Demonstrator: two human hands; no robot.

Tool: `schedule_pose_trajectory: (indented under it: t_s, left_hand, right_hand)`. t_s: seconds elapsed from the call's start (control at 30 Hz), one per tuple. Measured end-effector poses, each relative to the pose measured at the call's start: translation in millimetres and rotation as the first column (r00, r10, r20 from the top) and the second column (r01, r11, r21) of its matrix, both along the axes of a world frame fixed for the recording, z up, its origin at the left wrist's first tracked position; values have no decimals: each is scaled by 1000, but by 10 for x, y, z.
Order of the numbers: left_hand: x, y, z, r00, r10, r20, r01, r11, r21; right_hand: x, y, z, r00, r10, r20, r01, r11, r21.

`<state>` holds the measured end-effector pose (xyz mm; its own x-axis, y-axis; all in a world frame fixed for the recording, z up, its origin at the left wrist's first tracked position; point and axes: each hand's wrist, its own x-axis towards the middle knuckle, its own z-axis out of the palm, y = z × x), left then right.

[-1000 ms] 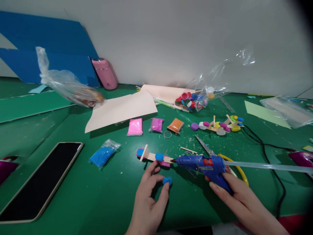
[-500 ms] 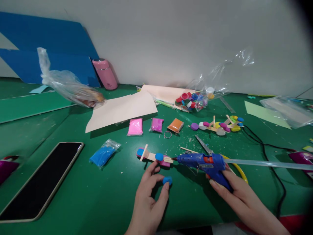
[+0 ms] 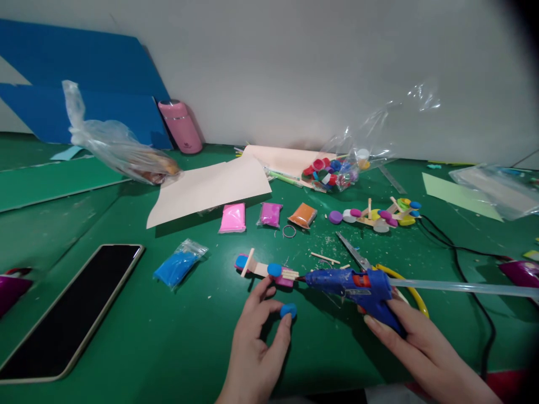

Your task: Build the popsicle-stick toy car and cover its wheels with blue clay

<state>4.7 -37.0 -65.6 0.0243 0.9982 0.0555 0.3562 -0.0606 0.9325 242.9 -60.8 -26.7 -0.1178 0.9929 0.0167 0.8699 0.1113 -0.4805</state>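
Observation:
My left hand (image 3: 261,336) pinches a small blue clay disc (image 3: 288,311) between thumb and a finger. Another of its fingers touches the small wooden-stick model (image 3: 261,269), which carries blue and pink pieces and lies on the table. My right hand (image 3: 415,336) is wrapped round the handle of a blue glue gun (image 3: 349,282), with a long clear glue stick (image 3: 458,287) coming out of its back. The gun's nozzle points left, at the right end of the model, close to the short sticks there. Behind the gun lie scissors (image 3: 352,250) with yellow handles.
A phone (image 3: 76,308) and a blue clay packet (image 3: 179,264) lie left. Pink (image 3: 233,217), purple (image 3: 270,214) and orange packets (image 3: 302,215) line the middle. A second colourful stick model (image 3: 379,216) sits beyond the scissors. A black cord (image 3: 463,280) runs along the right.
The glue gun in my right hand has shifted slightly right and down, its back end lower. My left hand, the blue disc and the model stay in place.

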Motion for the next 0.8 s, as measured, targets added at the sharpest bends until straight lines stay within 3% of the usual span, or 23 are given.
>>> schedule_pose_trajectory:
  t_s: [0.57, 0.8]
  left_hand:
    - [3, 3, -4, 1000, -12, 25, 12, 999, -32]
    - [10, -8, 3, 999, -11, 33, 12, 999, -35]
  right_hand:
    - [9, 20, -1, 998, 38, -43, -35, 997, 74]
    - [46, -25, -64, 998, -10, -62, 7, 999, -48]
